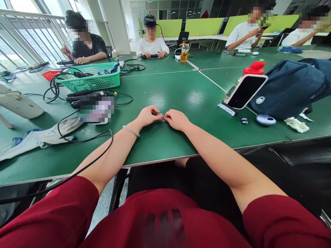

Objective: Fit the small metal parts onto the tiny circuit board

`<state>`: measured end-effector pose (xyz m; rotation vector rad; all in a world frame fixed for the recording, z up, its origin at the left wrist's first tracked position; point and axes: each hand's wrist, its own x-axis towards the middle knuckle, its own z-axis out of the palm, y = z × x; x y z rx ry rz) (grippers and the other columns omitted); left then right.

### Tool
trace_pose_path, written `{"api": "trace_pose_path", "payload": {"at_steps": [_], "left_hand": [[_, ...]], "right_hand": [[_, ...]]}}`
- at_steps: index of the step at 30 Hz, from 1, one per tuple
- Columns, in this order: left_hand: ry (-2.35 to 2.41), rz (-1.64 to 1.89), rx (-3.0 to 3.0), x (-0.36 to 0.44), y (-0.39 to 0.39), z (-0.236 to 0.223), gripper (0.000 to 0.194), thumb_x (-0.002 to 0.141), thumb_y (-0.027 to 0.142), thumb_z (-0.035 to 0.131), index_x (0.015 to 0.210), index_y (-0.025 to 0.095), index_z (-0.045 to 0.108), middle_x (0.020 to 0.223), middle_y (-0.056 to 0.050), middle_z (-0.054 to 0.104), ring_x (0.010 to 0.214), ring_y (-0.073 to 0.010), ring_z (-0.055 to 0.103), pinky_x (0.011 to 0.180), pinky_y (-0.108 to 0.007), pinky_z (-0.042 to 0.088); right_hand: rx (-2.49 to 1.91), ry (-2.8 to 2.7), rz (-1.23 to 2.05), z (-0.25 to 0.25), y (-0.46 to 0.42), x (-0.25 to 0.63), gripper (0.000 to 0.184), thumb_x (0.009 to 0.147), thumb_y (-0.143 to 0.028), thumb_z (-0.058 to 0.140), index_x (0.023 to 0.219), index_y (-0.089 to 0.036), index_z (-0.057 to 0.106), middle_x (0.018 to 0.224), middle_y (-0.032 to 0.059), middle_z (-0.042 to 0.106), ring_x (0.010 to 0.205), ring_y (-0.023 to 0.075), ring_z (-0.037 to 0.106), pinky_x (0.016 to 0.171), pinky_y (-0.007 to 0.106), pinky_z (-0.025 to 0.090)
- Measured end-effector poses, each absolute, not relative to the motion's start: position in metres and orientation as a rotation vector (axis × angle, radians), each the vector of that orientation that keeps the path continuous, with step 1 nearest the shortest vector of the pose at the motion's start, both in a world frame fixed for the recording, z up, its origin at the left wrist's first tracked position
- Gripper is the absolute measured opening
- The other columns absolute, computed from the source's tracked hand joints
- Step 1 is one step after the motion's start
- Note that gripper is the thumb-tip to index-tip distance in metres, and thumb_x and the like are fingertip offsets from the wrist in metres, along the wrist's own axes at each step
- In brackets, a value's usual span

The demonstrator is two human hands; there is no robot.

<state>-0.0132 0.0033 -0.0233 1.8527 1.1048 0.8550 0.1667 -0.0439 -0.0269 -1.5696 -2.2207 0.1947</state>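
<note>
A small silvery piece [160,114], too tiny for its kind to show, sits between my fingertips just above or on the green table. My left hand [148,115], with a pale bangle [131,131] on its wrist, pinches the piece from the left. From the other side, the thumb and fingers of my right hand [178,119] close together at its right end. The fingertips of both hands nearly touch. How much of the piece lies hidden under them I cannot tell.
A green basket [90,81] with cables and a work glove [51,132] lie left. A black cable [88,162] crosses over my left arm. Right are a propped phone [247,91], a blue oval case [266,120] and a dark backpack [289,88]. Several people sit across the table [165,82].
</note>
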Motion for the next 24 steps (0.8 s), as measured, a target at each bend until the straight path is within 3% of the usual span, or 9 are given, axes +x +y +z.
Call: {"api": "trace_pose_path", "payload": {"at_steps": [10, 15, 19, 24], "left_hand": [[1.108, 0.844, 1.855, -0.0133, 0.0019, -0.0219, 0.039, 0.053, 0.036, 0.081, 0.075, 0.017, 0.056, 0.078, -0.004, 0.069, 0.075, -0.0176, 0.063, 0.072, -0.033, 0.048], [1.11, 0.834, 1.865, -0.0135, 0.002, -0.0225, 0.04, 0.051, 0.038, 0.082, 0.076, 0.017, 0.058, 0.076, -0.004, 0.068, 0.073, -0.0171, 0.062, 0.07, -0.032, 0.047], [1.097, 0.834, 1.873, -0.0132, 0.0025, -0.0227, 0.039, 0.051, 0.037, 0.082, 0.075, 0.017, 0.058, 0.076, -0.004, 0.067, 0.072, -0.0166, 0.062, 0.069, -0.032, 0.047], [1.105, 0.827, 1.883, -0.0135, 0.0023, -0.0227, 0.038, 0.052, 0.037, 0.081, 0.075, 0.017, 0.058, 0.076, -0.004, 0.067, 0.071, -0.0161, 0.061, 0.069, -0.032, 0.047]], "right_hand": [[-1.587, -2.169, 0.233, -0.0273, -0.0431, 0.1667, 0.014, 0.088, -0.025, 0.056, 0.081, -0.019, 0.066, 0.091, 0.0058, 0.065, 0.083, 0.0179, 0.057, 0.071, 0.029, 0.039], [-1.634, -2.162, 0.295, -0.027, -0.0416, 0.1672, 0.018, 0.086, -0.022, 0.056, 0.071, -0.019, 0.066, 0.08, 0.0039, 0.066, 0.074, 0.0167, 0.056, 0.065, 0.028, 0.037], [-1.585, -2.152, 0.297, -0.0258, -0.0436, 0.1677, 0.011, 0.084, -0.023, 0.058, 0.08, -0.02, 0.068, 0.083, 0.0029, 0.067, 0.076, 0.0163, 0.056, 0.065, 0.027, 0.037], [-1.534, -2.177, 0.302, -0.0251, -0.0466, 0.1688, 0.024, 0.089, -0.037, 0.053, 0.08, -0.02, 0.068, 0.076, 0.0018, 0.065, 0.068, 0.0145, 0.053, 0.06, 0.027, 0.032]]}}
